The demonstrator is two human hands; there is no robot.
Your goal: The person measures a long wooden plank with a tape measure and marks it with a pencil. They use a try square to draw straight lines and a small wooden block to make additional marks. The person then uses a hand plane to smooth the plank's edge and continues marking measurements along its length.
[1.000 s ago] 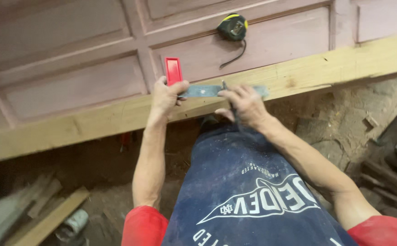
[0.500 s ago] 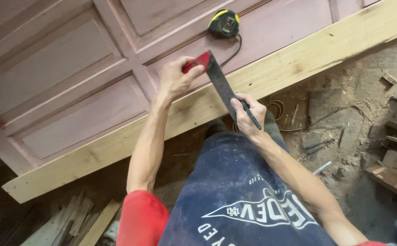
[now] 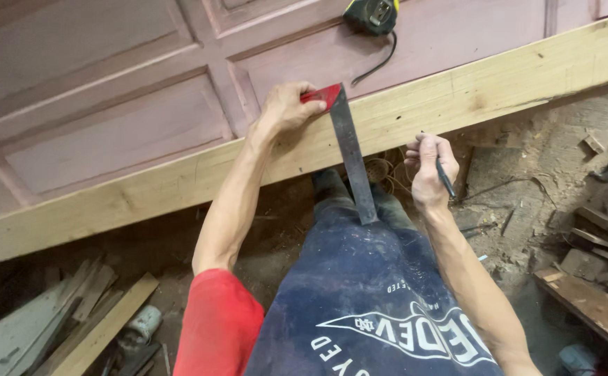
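Note:
My left hand (image 3: pixel 286 108) grips the red handle of a try square (image 3: pixel 351 150) at the far edge of a long pale wooden plank (image 3: pixel 499 87). The square's grey steel blade lies across the plank and sticks out past its near edge, over my lap. My right hand (image 3: pixel 428 170) holds a dark pencil (image 3: pixel 444 177) just right of the blade, below the plank's near edge, with the tip pointing down towards me.
The plank rests on a pink panelled door (image 3: pixel 109 118) lying flat. A yellow and black tape measure (image 3: pixel 372 14) sits on the door beyond the plank. Wood offcuts (image 3: pixel 74 320) lie on the dirt floor at left, and timber scraps (image 3: pixel 596 264) at right.
The square has swung from lying along the plank to standing across it. My right hand has left the blade and moved to its right side with the pencil.

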